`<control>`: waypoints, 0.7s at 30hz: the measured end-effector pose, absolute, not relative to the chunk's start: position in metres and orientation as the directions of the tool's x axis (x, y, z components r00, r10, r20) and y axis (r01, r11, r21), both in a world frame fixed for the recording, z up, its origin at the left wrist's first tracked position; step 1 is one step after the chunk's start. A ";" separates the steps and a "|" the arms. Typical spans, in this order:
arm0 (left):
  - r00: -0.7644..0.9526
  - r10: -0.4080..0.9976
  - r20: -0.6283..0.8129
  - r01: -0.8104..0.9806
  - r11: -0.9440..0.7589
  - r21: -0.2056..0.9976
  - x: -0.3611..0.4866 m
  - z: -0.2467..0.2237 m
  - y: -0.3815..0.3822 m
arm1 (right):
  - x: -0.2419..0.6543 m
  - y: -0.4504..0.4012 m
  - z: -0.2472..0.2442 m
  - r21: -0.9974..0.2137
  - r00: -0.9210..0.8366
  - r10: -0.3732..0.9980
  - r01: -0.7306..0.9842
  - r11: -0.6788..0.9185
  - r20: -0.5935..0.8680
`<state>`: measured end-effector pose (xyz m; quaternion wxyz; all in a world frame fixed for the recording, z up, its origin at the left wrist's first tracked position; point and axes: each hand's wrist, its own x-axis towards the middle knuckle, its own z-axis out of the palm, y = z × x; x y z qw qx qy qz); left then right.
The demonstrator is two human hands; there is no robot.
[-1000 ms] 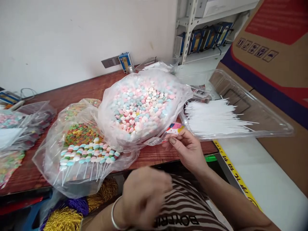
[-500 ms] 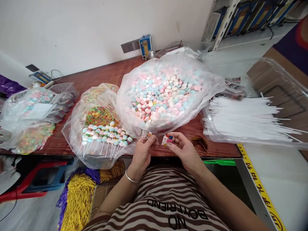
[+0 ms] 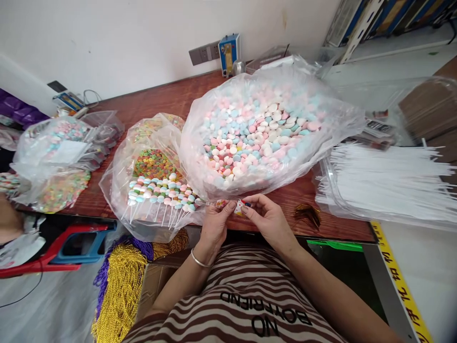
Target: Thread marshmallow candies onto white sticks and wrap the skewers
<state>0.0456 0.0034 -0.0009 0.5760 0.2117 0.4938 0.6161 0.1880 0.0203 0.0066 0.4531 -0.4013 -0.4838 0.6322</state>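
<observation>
My left hand (image 3: pixel 215 226) pinches a small clear printed packet (image 3: pixel 218 203) at the table's front edge. Close beside it, my right hand (image 3: pixel 267 219) has thumb and fingers closed on a small colourful card (image 3: pixel 240 207) with white, red and blue parts. The two hands nearly touch. Just beyond them lies a big clear bag of pastel candies (image 3: pixel 264 133). To the left, candy skewers on white sticks (image 3: pixel 160 195) rest on an open bag with small multicoloured ring candies (image 3: pixel 153 164).
White sticks (image 3: pixel 389 181) fill a clear tray at the right, with gold twist ties (image 3: pixel 307 215) before it. More candy bags (image 3: pixel 60 157) lie far left. Gold and purple cords (image 3: pixel 123 281) hang below. Another person's arm (image 3: pixel 10 219) shows at the left edge.
The view has shifted, so the table things appear moved. My right hand has brought the card closer to my left hand. Another person's arm has come into view at the left.
</observation>
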 end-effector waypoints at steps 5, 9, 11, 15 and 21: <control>-0.337 0.862 -0.379 -0.607 0.109 0.787 0.048 -0.010 0.007 | 0.177 0.025 0.001 -0.968 -0.317 0.945 -0.199 -0.154 -0.085; -0.290 0.869 -0.400 -0.650 0.127 0.749 0.044 -0.007 0.007 | 0.176 0.028 -0.005 -0.985 -0.260 0.963 -0.132 -0.110 -0.073; -0.284 0.874 -0.393 -0.647 0.128 0.751 0.040 -0.004 0.007 | 0.177 0.028 -0.007 -0.991 -0.245 0.967 -0.096 -0.093 -0.067; -0.346 0.858 -0.378 -0.664 0.060 0.745 0.036 -0.006 0.010 | 0.179 0.027 -0.007 -0.992 -0.259 0.961 -0.042 -0.116 -0.101; -0.373 0.855 -0.360 -0.650 0.036 0.759 0.041 -0.015 0.010 | 0.177 0.032 -0.004 -0.965 -0.318 0.935 -0.154 -0.213 -0.156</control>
